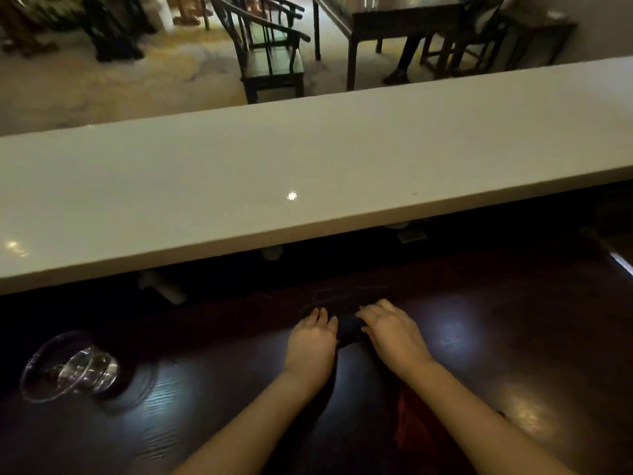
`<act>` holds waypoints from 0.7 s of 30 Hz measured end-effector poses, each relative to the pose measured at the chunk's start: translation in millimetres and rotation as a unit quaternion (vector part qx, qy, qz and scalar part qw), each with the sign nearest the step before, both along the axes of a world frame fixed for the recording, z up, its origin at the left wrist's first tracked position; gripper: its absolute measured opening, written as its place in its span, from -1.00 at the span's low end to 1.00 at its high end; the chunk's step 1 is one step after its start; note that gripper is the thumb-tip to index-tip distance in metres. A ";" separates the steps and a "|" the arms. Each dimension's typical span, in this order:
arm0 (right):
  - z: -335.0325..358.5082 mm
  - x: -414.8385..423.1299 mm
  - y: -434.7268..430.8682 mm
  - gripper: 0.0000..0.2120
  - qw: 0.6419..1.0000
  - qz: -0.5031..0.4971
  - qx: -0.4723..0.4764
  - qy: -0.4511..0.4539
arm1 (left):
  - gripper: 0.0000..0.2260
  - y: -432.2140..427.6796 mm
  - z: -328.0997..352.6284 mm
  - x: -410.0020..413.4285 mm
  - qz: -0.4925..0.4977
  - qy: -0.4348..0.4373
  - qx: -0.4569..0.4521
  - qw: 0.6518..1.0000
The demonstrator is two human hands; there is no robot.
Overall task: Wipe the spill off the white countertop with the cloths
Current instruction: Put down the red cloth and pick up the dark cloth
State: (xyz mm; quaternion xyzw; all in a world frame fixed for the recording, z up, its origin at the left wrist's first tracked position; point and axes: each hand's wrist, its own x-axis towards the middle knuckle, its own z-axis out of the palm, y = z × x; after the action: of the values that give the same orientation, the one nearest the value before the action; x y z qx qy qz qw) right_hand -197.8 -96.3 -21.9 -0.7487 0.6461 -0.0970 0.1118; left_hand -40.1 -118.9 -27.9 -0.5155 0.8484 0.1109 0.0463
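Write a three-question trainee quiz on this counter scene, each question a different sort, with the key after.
1. True or false: both hands are on the white countertop.
2. The dark cloth lies: A) between the hands, B) inside the glass, C) on the chair.
3. Fill in: the clear glass stands on the person's ___ side.

Key:
1. False: the left hand and right hand are on the dark wooden surface below it.
2. A
3. left
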 end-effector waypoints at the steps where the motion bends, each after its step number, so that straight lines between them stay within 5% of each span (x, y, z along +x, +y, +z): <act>1: 10.1 0.5 -2.1 -0.72 1.000 0.004 0.001 0.001 | -0.61 -4.0 10.0 2.6 -0.003 0.013 0.006 1.000; 7: 63.0 -4.6 8.8 -0.72 0.998 0.035 0.047 -0.023 | -0.72 1.6 73.5 22.8 -0.012 0.085 0.063 0.994; 13: 177.8 -1.4 3.9 -0.83 0.984 0.069 0.055 -0.152 | -0.79 -11.2 196.3 50.2 -0.060 0.129 0.090 0.986; 21: 301.2 14.3 -84.0 -0.83 0.978 0.056 -0.067 -0.189 | -0.77 -96.6 329.3 55.1 -0.031 0.162 -0.053 0.985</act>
State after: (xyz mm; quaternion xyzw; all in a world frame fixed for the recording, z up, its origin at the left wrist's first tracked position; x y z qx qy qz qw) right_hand -183.6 -180.3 279.3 -0.7577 0.5625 -0.2731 0.1870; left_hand 15.0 -215.6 301.4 -0.4656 0.8651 0.1466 -0.1153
